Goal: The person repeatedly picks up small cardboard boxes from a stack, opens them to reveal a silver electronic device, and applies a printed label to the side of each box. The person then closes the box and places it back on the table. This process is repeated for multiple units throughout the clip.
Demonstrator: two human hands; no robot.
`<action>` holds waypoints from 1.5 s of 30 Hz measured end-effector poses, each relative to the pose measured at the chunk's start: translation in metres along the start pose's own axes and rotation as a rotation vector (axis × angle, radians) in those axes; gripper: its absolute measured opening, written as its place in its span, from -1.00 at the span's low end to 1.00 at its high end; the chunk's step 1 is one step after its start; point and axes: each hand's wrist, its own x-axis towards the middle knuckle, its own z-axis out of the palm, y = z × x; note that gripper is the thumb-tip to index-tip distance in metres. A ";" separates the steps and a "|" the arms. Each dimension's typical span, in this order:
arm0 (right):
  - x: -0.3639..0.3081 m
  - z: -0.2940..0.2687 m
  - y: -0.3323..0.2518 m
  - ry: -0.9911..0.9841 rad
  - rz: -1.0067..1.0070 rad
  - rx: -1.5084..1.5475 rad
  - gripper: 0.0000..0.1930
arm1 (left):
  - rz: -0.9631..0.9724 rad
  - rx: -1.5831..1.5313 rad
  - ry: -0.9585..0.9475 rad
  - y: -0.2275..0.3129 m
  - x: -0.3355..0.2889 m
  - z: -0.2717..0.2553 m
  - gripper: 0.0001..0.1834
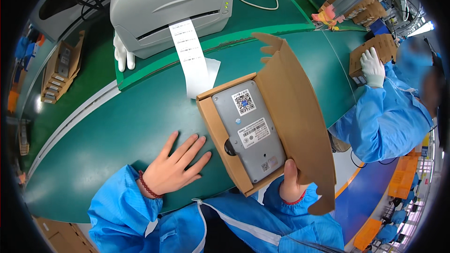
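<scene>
My left hand [177,167] rests palm down on the green tabletop with its fingers spread, holding nothing. My right hand [291,182] grips the lower edge of a brown cardboard box [311,131], its thumb over the near side. The lid stands folded back to the right. Inside the box lies a flat grey device [251,157] with its underside up, bearing printed labels and a square code. A black part [229,147] shows in a notch of the box's left wall. The fingers of my right hand are hidden behind the box.
A grey label printer [173,7] stands ahead, a strip of white labels [190,58] hanging from its slot. Beside it lies a white glove [123,54]. At right a co-worker's gloved hand [372,68] holds another carton. A box of devices [64,68] sits far left.
</scene>
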 end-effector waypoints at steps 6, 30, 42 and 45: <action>-0.002 0.005 0.005 0.042 0.018 0.008 -0.65 | 0.033 -0.060 0.022 -0.002 -0.009 0.008 -0.55; 0.083 0.049 -0.013 -0.793 0.578 0.395 -0.68 | 0.221 0.296 0.781 0.019 -0.046 0.049 -0.54; 0.134 0.121 -0.094 -1.274 0.148 -0.456 -0.63 | 0.099 0.233 0.886 -0.014 -0.029 0.006 -0.59; 0.154 0.122 -0.080 -1.244 0.204 -0.121 -0.57 | -0.043 -0.061 0.824 -0.026 -0.038 0.009 -0.67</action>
